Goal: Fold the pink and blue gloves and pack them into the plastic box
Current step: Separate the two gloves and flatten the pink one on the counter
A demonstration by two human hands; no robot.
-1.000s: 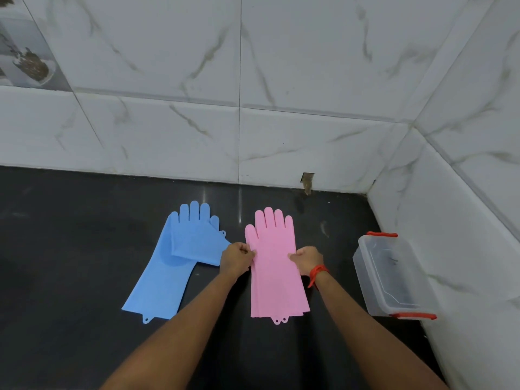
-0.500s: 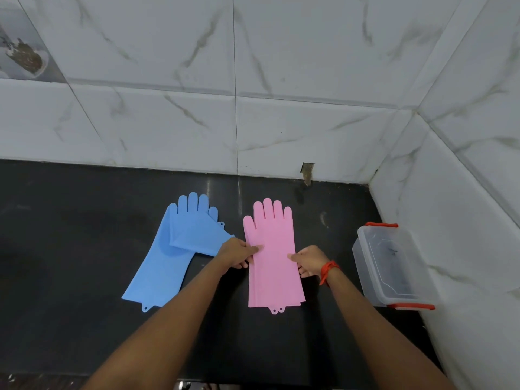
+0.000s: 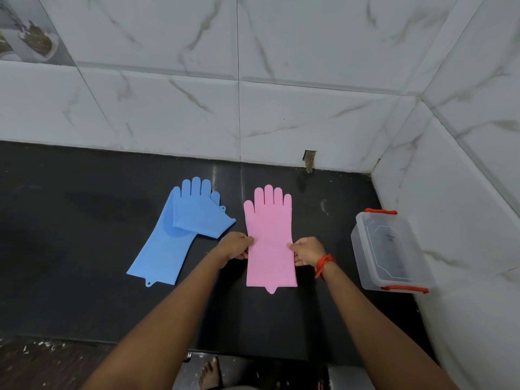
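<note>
Pink gloves (image 3: 270, 243) lay flat on the dark glossy bench (image 3: 84, 249), left hand (image 3: 235, 246) and right hand (image 3: 308, 250) fingers pinching their edges. Blue gloves (image 3: 180, 235) lay left; clear plastic box (image 3: 387, 250) right.

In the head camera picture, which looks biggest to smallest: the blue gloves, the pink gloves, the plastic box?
1. Blue gloves, the widest spread.
2 and 3. Pink gloves and plastic box look about alike; wide-angle stretching at the edge makes ranking them unsure.

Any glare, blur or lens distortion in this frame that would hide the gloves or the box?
Head view: wide-angle bending bows the tile lines at the edges; soft, even light; a faint reflection streak on the dark counter between blue gloves and pink gloves; both sharp; plastic box clear, unglared.
</note>
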